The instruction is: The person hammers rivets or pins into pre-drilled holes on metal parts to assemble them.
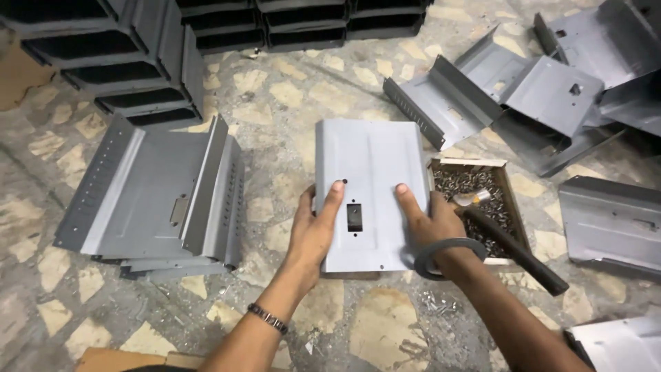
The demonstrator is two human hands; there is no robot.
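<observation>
My left hand [313, 231] and right hand [430, 220] clasp the near side edges of a flat grey sheet-metal panel [372, 176], thumbs laid on its face and fingers curled under. Its long axis runs straight away from me, above the stone floor [289, 103]. Between my thumbs sits a small dark rectangular cut-out. Just right of my right hand stands a cardboard box of screws [482, 186].

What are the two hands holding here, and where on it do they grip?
Both hands hold one grey sheet-metal panel over the floor. The left hand grips its lower left edge, and the right hand its lower right edge, fingers on top.
</observation>
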